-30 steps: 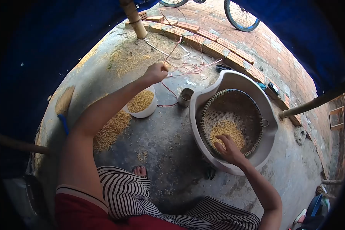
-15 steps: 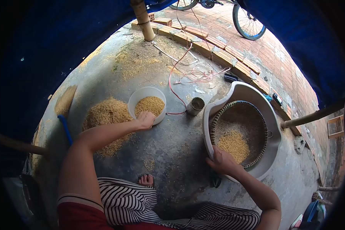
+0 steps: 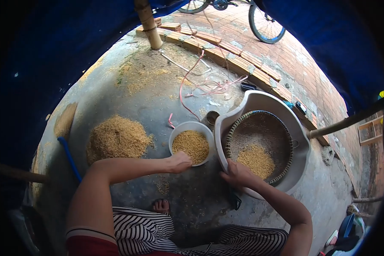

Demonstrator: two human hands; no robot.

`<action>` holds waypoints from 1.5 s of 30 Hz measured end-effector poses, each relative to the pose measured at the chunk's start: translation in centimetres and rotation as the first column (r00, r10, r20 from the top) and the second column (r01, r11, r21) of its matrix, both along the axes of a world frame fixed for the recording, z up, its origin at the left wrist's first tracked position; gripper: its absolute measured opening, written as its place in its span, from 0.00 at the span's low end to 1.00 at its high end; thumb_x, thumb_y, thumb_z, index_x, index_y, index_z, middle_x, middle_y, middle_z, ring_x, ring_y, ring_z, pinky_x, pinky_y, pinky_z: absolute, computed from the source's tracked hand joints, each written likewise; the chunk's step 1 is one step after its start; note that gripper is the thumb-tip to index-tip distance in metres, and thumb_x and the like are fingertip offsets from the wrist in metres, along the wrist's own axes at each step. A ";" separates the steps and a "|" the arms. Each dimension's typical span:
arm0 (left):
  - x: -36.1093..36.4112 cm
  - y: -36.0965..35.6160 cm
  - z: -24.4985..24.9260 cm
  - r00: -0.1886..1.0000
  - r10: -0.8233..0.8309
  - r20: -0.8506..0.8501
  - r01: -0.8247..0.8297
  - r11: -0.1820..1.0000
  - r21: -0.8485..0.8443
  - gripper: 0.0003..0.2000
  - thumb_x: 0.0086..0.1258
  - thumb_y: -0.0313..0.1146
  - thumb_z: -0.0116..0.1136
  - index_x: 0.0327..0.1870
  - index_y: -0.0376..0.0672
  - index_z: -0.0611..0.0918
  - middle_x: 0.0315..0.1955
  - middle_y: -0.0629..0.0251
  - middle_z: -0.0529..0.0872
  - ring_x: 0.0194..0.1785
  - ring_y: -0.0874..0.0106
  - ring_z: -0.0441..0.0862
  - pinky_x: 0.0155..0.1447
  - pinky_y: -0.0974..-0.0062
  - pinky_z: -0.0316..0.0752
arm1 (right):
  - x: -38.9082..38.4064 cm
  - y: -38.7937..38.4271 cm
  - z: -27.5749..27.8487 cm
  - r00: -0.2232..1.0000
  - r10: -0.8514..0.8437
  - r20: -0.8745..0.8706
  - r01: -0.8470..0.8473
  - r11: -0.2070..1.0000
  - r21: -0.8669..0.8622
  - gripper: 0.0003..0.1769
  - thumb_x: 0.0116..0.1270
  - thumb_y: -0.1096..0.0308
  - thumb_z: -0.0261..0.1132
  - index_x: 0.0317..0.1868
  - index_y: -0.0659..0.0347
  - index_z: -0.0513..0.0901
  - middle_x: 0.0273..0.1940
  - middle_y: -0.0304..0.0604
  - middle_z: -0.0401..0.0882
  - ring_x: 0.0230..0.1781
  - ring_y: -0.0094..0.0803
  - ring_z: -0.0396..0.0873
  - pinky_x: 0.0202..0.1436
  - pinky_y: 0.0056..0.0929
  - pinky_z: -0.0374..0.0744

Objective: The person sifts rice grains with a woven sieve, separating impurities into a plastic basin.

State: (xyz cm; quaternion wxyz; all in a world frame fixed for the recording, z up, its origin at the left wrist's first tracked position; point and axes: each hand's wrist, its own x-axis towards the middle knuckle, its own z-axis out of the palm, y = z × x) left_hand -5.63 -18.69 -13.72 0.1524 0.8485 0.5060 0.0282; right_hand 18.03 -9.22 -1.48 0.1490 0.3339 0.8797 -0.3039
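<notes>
Left hand (image 3: 181, 162) firmly grips the grain bowl (image 3: 190, 126) at seven o'clock, right hand (image 3: 238, 174) clasps the plastic tub (image 3: 302, 141) at eight. The bowl, at tub's nine o'clock, seems being positioned; moving it needs level hold.

Left hand (image 3: 181, 162) curled, right arm (image 3: 281, 201) bent

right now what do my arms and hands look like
Left hand and right hand are bare, no gloves visible. The left arm has a short red sleeve edged with a pale band and dark line; no right sleeve shows.
</notes>
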 end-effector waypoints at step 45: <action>-2.4 7.8 -4.5 0.967 0.181 -0.182 -0.227 0.934 -0.276 0.39 0.49 0.38 0.66 0.60 0.28 0.60 0.54 0.43 0.68 0.56 0.49 0.69 0.57 0.59 0.69 | -12.0 -0.2 -18.7 0.843 -0.450 -0.294 0.512 0.839 0.186 0.26 0.51 0.63 0.59 0.52 0.61 0.70 0.54 0.55 0.65 0.58 0.53 0.62 0.60 0.49 0.62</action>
